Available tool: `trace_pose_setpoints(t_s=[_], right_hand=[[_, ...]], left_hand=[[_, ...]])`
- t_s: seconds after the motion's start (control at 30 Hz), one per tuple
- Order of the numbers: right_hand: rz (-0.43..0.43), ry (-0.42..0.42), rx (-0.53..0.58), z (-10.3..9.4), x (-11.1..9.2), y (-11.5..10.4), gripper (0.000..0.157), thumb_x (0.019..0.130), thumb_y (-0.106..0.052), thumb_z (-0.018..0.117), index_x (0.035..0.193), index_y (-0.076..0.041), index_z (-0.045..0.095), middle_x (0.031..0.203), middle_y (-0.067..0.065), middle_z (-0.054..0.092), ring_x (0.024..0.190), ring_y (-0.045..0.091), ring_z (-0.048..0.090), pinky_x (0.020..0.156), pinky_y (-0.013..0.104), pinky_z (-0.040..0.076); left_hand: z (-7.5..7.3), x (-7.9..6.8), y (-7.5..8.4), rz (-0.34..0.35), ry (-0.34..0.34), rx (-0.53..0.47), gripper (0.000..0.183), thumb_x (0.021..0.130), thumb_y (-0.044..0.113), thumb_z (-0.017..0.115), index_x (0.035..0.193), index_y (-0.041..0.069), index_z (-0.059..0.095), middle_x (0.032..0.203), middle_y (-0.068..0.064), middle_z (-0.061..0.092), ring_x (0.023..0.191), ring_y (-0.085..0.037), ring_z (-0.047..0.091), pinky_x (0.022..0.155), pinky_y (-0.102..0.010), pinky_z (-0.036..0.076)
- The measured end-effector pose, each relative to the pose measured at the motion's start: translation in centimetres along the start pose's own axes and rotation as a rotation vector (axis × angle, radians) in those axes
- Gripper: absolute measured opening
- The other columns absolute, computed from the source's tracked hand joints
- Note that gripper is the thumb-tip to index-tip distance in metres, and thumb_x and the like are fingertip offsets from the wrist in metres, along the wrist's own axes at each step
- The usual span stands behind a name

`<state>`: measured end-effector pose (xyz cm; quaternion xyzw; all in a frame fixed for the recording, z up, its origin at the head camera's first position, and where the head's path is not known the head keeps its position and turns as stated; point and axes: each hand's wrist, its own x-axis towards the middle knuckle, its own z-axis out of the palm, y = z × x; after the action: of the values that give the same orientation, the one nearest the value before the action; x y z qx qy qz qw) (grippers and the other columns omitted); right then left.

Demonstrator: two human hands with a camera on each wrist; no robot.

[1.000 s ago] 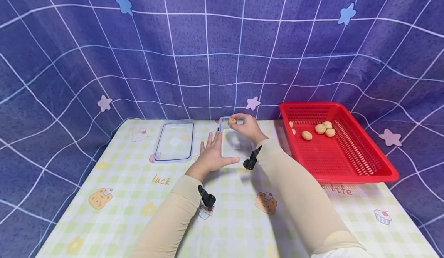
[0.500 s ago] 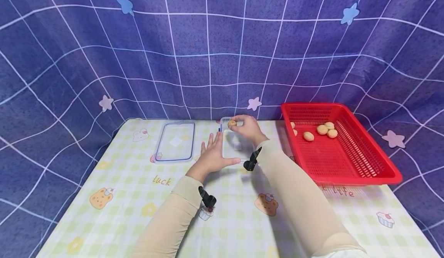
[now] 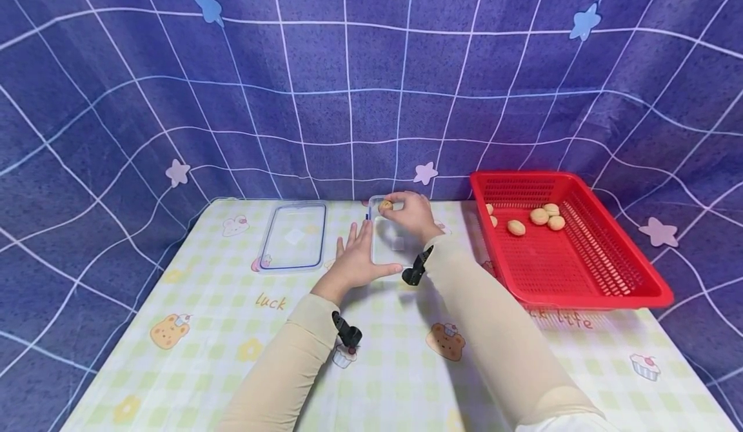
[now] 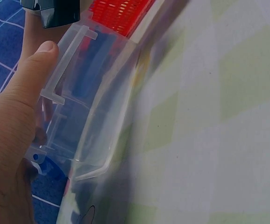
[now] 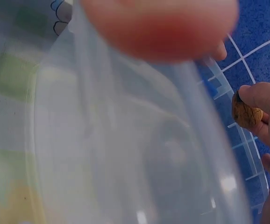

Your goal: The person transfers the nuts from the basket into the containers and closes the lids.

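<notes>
A clear plastic container [image 3: 380, 255] stands near the back of the table. My left hand [image 3: 354, 263] rests against its left side and front with straight fingers, the thumb stretched along the near edge. In the left wrist view that thumb [image 4: 44, 56] lies by the rim. My right hand [image 3: 413, 214] pinches a brown walnut [image 3: 386, 206] over the container's far left corner. The right wrist view shows the walnut [image 5: 247, 112] between thumb and fingers at the rim, above the inside. Part of the container is hidden under my right hand.
A red plastic basket [image 3: 557, 271] on the right holds several walnuts [image 3: 516, 227]. To the left lies a clear lid [image 3: 293, 225] with a blue seal. A blue grid-patterned curtain [image 3: 371, 116] hangs behind the checked tablecloth [image 3: 220, 354].
My right hand has shifted slightly left with the walnut still pinched. My left hand keeps its place at the container. The whole head view has moved a little.
</notes>
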<state>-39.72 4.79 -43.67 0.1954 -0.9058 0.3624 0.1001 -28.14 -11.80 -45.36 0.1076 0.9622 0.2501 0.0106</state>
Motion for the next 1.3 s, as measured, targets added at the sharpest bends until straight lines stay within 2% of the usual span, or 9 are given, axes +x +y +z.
trace_pose_setpoints(t_s=[0.13, 0.33, 0.5, 0.63, 0.93, 1.3], right_hand=[[0.033, -0.012, 0.047, 0.62, 0.15, 0.23, 0.041, 0.087, -0.031, 0.077, 0.123, -0.011, 0.074, 0.126, 0.007, 0.071, 0.138, 0.031, 0.048, 0.120, 0.047, 0.025], [0.053, 0.026, 0.091, 1.03, 0.25, 0.23, 0.040, 0.087, -0.030, 0.078, 0.121, -0.009, 0.074, 0.127, 0.010, 0.070, 0.135, 0.029, 0.051, 0.123, 0.047, 0.021], [0.031, 0.016, 0.073, 0.94, 0.14, 0.15, 0.041, 0.087, -0.030, 0.078, 0.121, -0.009, 0.074, 0.126, 0.009, 0.071, 0.141, 0.034, 0.044, 0.123, 0.054, 0.013], [0.016, 0.017, 0.057, 1.04, 0.12, 0.23, 0.041, 0.086, -0.029, 0.078, 0.122, -0.008, 0.073, 0.124, 0.008, 0.072, 0.141, 0.034, 0.043, 0.123, 0.056, 0.013], [0.043, 0.014, 0.053, 1.08, 0.19, 0.21, 0.042, 0.087, -0.031, 0.080, 0.123, -0.012, 0.073, 0.126, 0.004, 0.071, 0.143, 0.031, 0.041, 0.124, 0.050, 0.015], [0.036, 0.031, 0.072, 1.13, 0.06, 0.22, 0.039, 0.088, -0.031, 0.078, 0.120, -0.010, 0.074, 0.123, 0.004, 0.073, 0.142, 0.030, 0.043, 0.123, 0.048, 0.016]], left_hand=[[0.08, -0.04, 0.00, 0.004, -0.001, -0.006, 0.128, 0.077, 0.076, 0.069, 0.162, 0.004, 0.006, 0.170, -0.013, 0.008, 0.155, -0.030, -0.009, 0.120, -0.065, -0.001], [0.07, -0.01, -0.06, 0.001, 0.004, -0.006, 0.128, 0.077, 0.074, 0.070, 0.162, 0.004, 0.006, 0.170, -0.013, 0.008, 0.155, -0.030, -0.009, 0.120, -0.065, -0.001], [0.12, 0.09, -0.12, 0.002, 0.004, 0.004, 0.128, 0.077, 0.075, 0.069, 0.162, 0.003, 0.006, 0.170, -0.013, 0.008, 0.155, -0.031, -0.009, 0.120, -0.065, 0.000], [0.22, 0.17, -0.19, 0.002, -0.002, 0.009, 0.128, 0.078, 0.075, 0.069, 0.162, 0.003, 0.005, 0.170, -0.013, 0.007, 0.155, -0.031, -0.009, 0.120, -0.065, 0.000], [0.14, 0.07, -0.03, -0.014, -0.007, 0.010, 0.128, 0.078, 0.074, 0.069, 0.162, 0.004, 0.003, 0.170, -0.012, 0.006, 0.155, -0.030, -0.010, 0.120, -0.064, -0.002], [0.12, 0.06, -0.09, -0.009, -0.006, -0.001, 0.128, 0.078, 0.075, 0.069, 0.163, 0.005, 0.003, 0.170, -0.011, 0.005, 0.155, -0.029, -0.010, 0.121, -0.064, -0.001]])
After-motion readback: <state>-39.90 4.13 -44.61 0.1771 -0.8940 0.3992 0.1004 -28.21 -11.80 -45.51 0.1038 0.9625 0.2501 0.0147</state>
